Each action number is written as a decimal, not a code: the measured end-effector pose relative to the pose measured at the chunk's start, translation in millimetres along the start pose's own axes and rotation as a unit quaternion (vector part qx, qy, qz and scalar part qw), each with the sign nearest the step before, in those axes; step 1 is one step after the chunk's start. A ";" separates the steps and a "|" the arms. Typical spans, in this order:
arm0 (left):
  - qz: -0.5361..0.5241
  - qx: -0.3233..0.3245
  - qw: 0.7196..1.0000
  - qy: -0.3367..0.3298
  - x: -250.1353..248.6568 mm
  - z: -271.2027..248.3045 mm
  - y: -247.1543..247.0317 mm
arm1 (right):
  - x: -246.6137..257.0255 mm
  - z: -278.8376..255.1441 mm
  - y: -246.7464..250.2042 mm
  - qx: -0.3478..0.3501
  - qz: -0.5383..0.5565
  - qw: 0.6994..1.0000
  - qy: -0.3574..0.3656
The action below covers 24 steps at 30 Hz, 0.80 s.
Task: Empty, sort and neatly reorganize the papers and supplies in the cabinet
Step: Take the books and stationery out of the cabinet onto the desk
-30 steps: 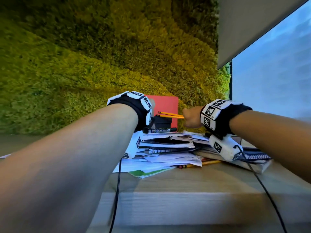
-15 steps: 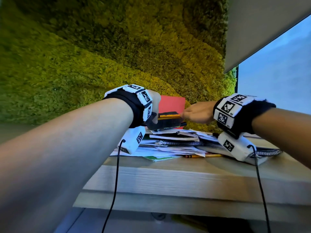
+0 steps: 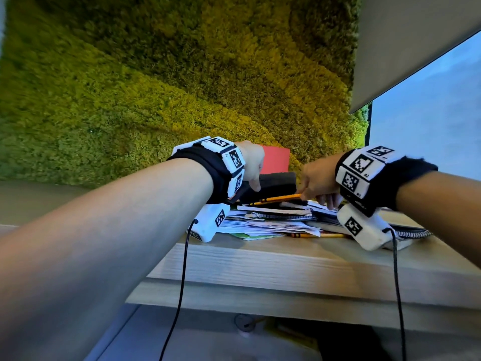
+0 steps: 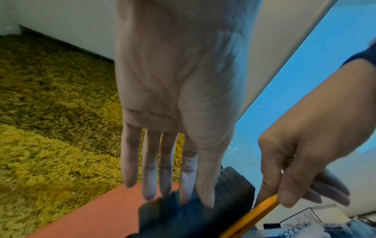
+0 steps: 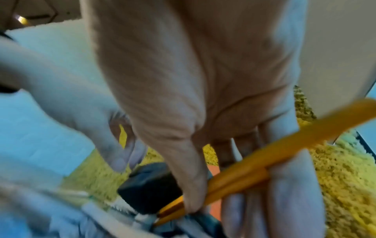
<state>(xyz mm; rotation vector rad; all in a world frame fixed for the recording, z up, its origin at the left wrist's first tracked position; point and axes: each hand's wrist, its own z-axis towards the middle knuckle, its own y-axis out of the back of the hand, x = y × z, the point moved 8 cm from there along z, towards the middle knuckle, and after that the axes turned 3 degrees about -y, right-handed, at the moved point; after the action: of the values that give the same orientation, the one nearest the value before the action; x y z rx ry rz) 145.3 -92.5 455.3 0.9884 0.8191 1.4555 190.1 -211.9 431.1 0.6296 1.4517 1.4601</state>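
Note:
A messy pile of papers and notebooks (image 3: 270, 222) lies on a wooden shelf (image 3: 260, 267). On top of the pile sits a black pouch-like object (image 3: 276, 182). My left hand (image 3: 252, 173) reaches over it with straight fingers (image 4: 187, 185), and the thumb and index tips touch the black object (image 4: 183, 217). My right hand (image 3: 317, 181) pinches two yellow pencils (image 3: 278, 198) just right of it, low over the pile. In the right wrist view the pencils (image 5: 244, 162) run across the fingers under the thumb (image 5: 191, 190).
A red folder (image 3: 276, 158) stands behind the pile against a green moss wall (image 3: 156, 100). A spiral notebook (image 3: 413, 233) and loose pencils (image 3: 330, 234) lie at the pile's right front. A pale panel (image 3: 416, 48) hangs at upper right. Cables dangle from both wrists.
My right hand has brought the pencils left and down, close to the black object and the pile. The left hand has stayed at the black object.

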 end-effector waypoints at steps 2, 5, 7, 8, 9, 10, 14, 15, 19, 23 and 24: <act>0.006 0.004 1.000 -0.008 -3.9 -0.1 -0.7 | 3.8 -0.5 -3.6 -0.037 -0.056 0.998 -0.003; 0.019 0.040 0.999 -0.003 -5.9 -1.4 -6.8 | 13.1 7.5 -17.8 -0.018 -0.021 0.999 0.027; 0.027 0.055 0.998 0.002 -5.3 -2.9 -9.3 | 18.6 11.3 -12.9 -0.051 -0.021 0.998 0.041; 0.030 0.056 0.998 0.003 -4.5 -3.3 -8.9 | 19.7 13.7 -9.1 -0.073 -0.029 0.996 0.044; 0.031 0.054 0.998 0.004 -3.7 -3.5 -8.1 | 20.8 16.8 -6.8 -0.083 -0.035 0.995 0.051; 0.031 0.054 0.998 0.006 -2.8 -3.9 -7.5 | 22.2 18.6 -6.9 -0.076 -0.031 0.995 0.059; 0.008 0.066 0.998 0.015 2.5 -3.5 -9.6 | 13.0 25.7 -10.6 -0.048 -0.021 0.997 0.058; 0.004 0.069 0.997 0.016 3.3 -3.3 -10.3 | 10.2 25.2 -9.4 -0.055 -0.024 0.997 0.056; -0.007 0.082 0.996 0.019 2.5 -3.8 -11.3 | 8.8 22.1 -0.1 -0.123 -0.070 0.987 0.078; -0.006 0.095 0.995 0.015 -3.6 -6.2 -8.6 | 9.7 17.3 6.0 -0.132 -0.046 0.987 0.086; -0.003 0.096 0.995 0.016 -5.4 -7.6 -7.6 | 9.4 14.7 7.6 -0.131 -0.044 0.987 0.086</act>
<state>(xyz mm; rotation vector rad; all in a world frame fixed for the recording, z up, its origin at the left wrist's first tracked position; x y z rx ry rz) 141.5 -96.6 444.7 1.1081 0.9992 1.4086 197.0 -195.7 438.4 0.2791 1.3678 1.6310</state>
